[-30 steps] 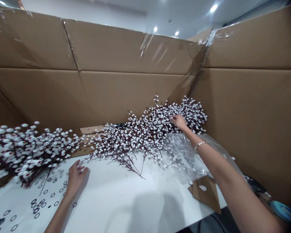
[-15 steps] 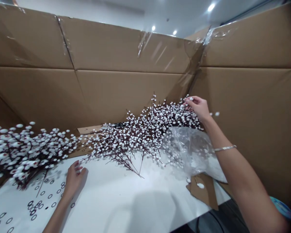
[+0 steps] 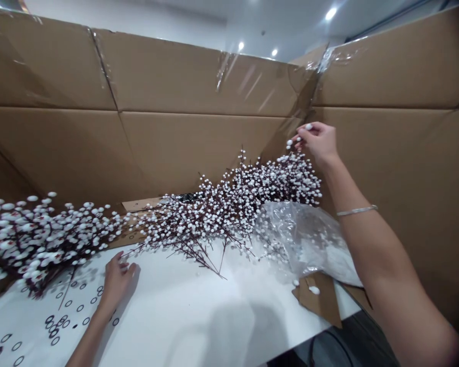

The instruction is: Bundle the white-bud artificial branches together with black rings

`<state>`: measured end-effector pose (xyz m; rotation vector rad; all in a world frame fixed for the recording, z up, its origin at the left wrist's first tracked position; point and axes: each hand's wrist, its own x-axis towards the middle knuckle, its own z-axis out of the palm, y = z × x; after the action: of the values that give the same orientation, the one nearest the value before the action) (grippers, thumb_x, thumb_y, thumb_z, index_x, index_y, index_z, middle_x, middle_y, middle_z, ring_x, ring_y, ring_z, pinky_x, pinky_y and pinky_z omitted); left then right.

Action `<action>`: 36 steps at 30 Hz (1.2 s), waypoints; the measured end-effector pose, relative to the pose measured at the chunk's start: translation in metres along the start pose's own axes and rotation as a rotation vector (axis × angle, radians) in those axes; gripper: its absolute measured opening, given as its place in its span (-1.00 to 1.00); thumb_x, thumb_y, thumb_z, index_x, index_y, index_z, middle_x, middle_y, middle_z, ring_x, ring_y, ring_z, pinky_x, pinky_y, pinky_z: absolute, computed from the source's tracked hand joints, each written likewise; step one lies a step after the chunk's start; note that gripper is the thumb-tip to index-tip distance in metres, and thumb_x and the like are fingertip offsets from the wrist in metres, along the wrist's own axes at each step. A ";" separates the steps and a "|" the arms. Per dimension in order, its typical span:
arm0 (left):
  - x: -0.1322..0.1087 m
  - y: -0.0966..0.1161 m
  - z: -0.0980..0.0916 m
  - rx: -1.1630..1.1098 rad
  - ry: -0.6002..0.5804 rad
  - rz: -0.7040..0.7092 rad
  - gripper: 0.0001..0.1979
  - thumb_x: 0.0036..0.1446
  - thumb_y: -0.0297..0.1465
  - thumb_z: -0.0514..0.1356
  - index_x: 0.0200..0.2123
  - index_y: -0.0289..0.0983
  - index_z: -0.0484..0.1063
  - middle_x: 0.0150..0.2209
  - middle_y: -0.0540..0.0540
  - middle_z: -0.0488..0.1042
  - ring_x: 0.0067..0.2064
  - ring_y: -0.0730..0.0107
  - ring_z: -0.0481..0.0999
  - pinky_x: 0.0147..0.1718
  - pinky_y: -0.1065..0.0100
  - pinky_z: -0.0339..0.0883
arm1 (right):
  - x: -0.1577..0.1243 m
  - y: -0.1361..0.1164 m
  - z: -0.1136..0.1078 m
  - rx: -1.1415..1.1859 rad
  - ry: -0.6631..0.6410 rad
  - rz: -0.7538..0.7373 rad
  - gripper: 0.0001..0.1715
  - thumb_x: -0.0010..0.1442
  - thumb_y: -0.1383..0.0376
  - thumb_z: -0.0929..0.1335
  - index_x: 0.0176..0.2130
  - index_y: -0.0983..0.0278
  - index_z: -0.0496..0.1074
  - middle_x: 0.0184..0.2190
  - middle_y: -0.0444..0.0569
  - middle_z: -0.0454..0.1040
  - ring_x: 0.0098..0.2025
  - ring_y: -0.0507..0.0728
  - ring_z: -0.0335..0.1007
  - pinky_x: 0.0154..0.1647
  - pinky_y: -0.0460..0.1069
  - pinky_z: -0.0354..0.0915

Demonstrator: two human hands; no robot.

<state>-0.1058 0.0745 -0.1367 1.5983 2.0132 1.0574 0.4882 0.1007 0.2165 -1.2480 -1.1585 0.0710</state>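
Note:
My right hand (image 3: 320,142) is raised above the far end of a heap of dark twigs with white berries (image 3: 229,209). Its fingers pinch the tip of a berry sprig (image 3: 295,140) lifted out of the heap. A thin bracelet sits on that wrist. My left hand (image 3: 117,283) rests flat on the white table (image 3: 183,316) with fingers spread, beside a second bunch of white-berry branches (image 3: 42,234) at the left. Small black rings (image 3: 67,316) lie scattered on the table around the left hand.
Tall taped cardboard walls (image 3: 199,107) enclose the table at the back, left and right. A crumpled clear plastic bag (image 3: 309,239) lies by the heap at the right. A scrap of cardboard (image 3: 321,300) overhangs the table's right front edge.
My right hand has risen from the middle of the heap up and to the right, drawing a berry sprig with it. The left hand has stayed in place.

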 end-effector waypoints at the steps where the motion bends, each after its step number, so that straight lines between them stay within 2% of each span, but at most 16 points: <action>1: -0.001 0.007 -0.004 0.071 0.007 0.040 -0.32 0.04 -0.17 0.14 0.20 -0.37 0.20 0.11 -0.39 0.28 0.02 -0.03 0.46 0.04 -0.01 0.37 | 0.002 -0.008 0.005 0.012 -0.025 0.006 -0.95 0.24 0.42 0.33 -0.31 0.33 0.35 -0.43 0.05 0.52 -0.57 -0.11 0.29 -0.45 -0.07 0.25; 4: -0.004 0.041 -0.021 0.268 0.068 0.196 -0.43 0.12 -0.14 0.09 0.11 -0.36 0.30 0.09 -0.41 0.31 0.17 -0.27 0.31 0.13 -0.18 0.23 | -0.004 -0.035 0.028 0.104 -0.062 -0.019 -0.94 0.27 0.45 0.29 -0.29 0.33 0.33 -0.45 -0.03 0.50 -0.56 -0.11 0.31 -0.42 -0.09 0.28; 6: -0.008 0.076 -0.032 0.213 0.059 0.337 -0.52 0.15 -0.16 0.07 0.06 -0.31 0.35 0.08 -0.33 0.37 0.17 -0.17 0.33 0.17 -0.10 0.19 | -0.018 -0.055 0.049 0.173 -0.173 -0.023 -0.96 0.27 0.46 0.32 -0.27 0.35 0.35 -0.45 -0.05 0.51 -0.54 -0.09 0.34 -0.42 -0.08 0.31; 8: -0.013 0.116 -0.040 0.032 -0.017 0.440 -0.56 0.19 -0.13 0.07 0.04 -0.25 0.37 0.06 -0.23 0.43 0.13 -0.01 0.39 0.16 0.04 0.23 | -0.037 -0.073 0.074 0.245 -0.293 -0.042 -0.99 0.26 0.42 0.34 -0.25 0.35 0.37 -0.44 -0.05 0.52 -0.54 -0.06 0.38 -0.44 -0.08 0.32; 10: -0.020 0.154 -0.043 -0.167 -0.121 0.446 -0.55 0.23 -0.11 0.09 0.08 -0.22 0.37 0.10 -0.18 0.44 0.10 0.09 0.44 0.09 0.16 0.31 | -0.057 -0.088 0.101 0.310 -0.388 -0.061 -0.89 0.24 0.33 0.39 -0.27 0.32 0.37 -0.44 -0.07 0.52 -0.52 -0.05 0.40 -0.45 -0.09 0.35; 12: -0.026 0.185 -0.041 -0.306 -0.238 0.483 -0.50 0.24 -0.12 0.12 0.18 -0.18 0.31 0.20 -0.16 0.39 0.19 0.15 0.38 0.15 0.20 0.25 | -0.075 -0.099 0.127 0.360 -0.474 -0.050 -0.80 0.20 0.24 0.44 -0.30 0.30 0.37 -0.45 -0.09 0.51 -0.50 -0.03 0.42 -0.45 -0.10 0.37; 15: -0.031 0.215 -0.028 -0.448 -0.364 0.516 -0.37 0.24 -0.13 0.15 0.32 -0.15 0.14 0.33 -0.19 0.22 0.34 0.17 0.20 0.28 0.16 0.06 | -0.095 -0.108 0.160 0.421 -0.592 -0.024 -0.73 0.16 0.17 0.47 -0.30 0.26 0.36 -0.46 -0.10 0.49 -0.48 0.00 0.44 -0.47 -0.09 0.41; 16: -0.031 0.221 -0.023 -0.510 -0.418 0.504 -0.36 0.25 -0.14 0.15 0.33 -0.16 0.11 0.34 -0.20 0.20 0.35 0.18 0.18 0.28 0.17 0.06 | -0.100 -0.110 0.169 0.437 -0.623 -0.015 -0.72 0.16 0.16 0.47 -0.30 0.26 0.35 -0.46 -0.10 0.50 -0.49 0.00 0.44 -0.47 -0.08 0.42; 18: -0.032 0.228 -0.014 -0.682 -0.568 0.440 -0.39 0.25 -0.14 0.15 0.29 -0.23 0.17 0.26 -0.28 0.33 0.25 0.17 0.34 0.17 0.19 0.22 | -0.108 -0.112 0.183 0.459 -0.665 0.001 -0.70 0.16 0.14 0.47 -0.31 0.25 0.35 -0.46 -0.10 0.50 -0.50 0.00 0.43 -0.47 -0.08 0.43; 20: -0.033 0.231 -0.008 -0.800 -0.645 0.384 -0.47 0.23 -0.15 0.17 0.16 -0.34 0.31 0.03 -0.30 0.53 0.02 0.20 0.53 0.03 0.22 0.33 | -0.115 -0.113 0.193 0.470 -0.687 0.016 -0.69 0.16 0.13 0.47 -0.32 0.26 0.35 -0.46 -0.08 0.50 -0.51 0.00 0.43 -0.48 -0.08 0.43; 23: -0.034 0.231 -0.004 -0.868 -0.632 0.354 -0.59 0.20 -0.18 0.21 -0.05 -0.39 0.46 -0.30 -0.18 0.60 -0.31 0.35 0.53 -0.20 0.31 0.37 | -0.126 -0.113 0.200 0.478 -0.714 0.029 -0.69 0.16 0.12 0.47 -0.33 0.27 0.36 -0.45 -0.06 0.52 -0.52 -0.01 0.43 -0.49 -0.08 0.43; 26: -0.033 0.226 -0.004 -0.894 -0.606 0.350 -0.65 0.19 -0.19 0.22 -0.14 -0.38 0.49 -0.42 -0.09 0.55 -0.41 0.42 0.46 -0.32 0.37 0.33 | -0.129 -0.113 0.198 0.475 -0.749 0.019 -0.68 0.12 0.12 0.48 -0.27 0.28 0.40 -0.39 -0.06 0.54 -0.50 -0.02 0.44 -0.47 -0.09 0.44; 28: -0.031 0.223 -0.005 -0.903 -0.598 0.357 -0.66 0.18 -0.19 0.23 -0.17 -0.37 0.48 -0.44 -0.07 0.54 -0.43 0.43 0.45 -0.33 0.37 0.33 | -0.119 -0.110 0.190 0.444 -0.743 0.003 -0.63 0.09 0.12 0.49 -0.19 0.26 0.42 -0.32 -0.06 0.55 -0.47 -0.02 0.47 -0.48 -0.11 0.43; 31: -0.024 0.219 -0.009 -0.918 -0.558 0.363 -0.67 0.17 -0.18 0.24 -0.20 -0.35 0.48 -0.44 -0.07 0.54 -0.44 0.44 0.45 -0.34 0.37 0.33 | -0.086 -0.089 0.167 0.328 -0.575 -0.023 -0.64 0.14 0.13 0.46 -0.12 0.24 0.43 -0.23 -0.04 0.54 -0.47 -0.03 0.46 -0.53 -0.15 0.38; 34: -0.015 0.216 -0.016 -0.936 -0.491 0.362 -0.68 0.17 -0.18 0.25 -0.20 -0.35 0.47 -0.43 -0.07 0.53 -0.45 0.45 0.45 -0.34 0.37 0.34 | -0.048 -0.044 0.138 0.089 -0.274 0.014 -0.84 0.20 0.29 0.38 -0.20 0.34 0.45 -0.30 0.01 0.54 -0.57 -0.08 0.38 -0.57 -0.16 0.32; 36: -0.010 0.214 -0.022 -0.945 -0.440 0.361 -0.68 0.17 -0.19 0.25 -0.19 -0.36 0.48 -0.42 -0.07 0.53 -0.44 0.45 0.45 -0.33 0.38 0.34 | -0.034 -0.008 0.120 -0.155 -0.217 0.117 -0.89 0.18 0.40 0.36 -0.25 0.39 0.48 -0.39 0.03 0.54 -0.62 -0.08 0.31 -0.59 -0.15 0.30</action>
<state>0.0262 0.0751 0.0340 1.4598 0.7381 1.3372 0.3825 0.1603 0.1853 -1.4723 -1.2961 0.2117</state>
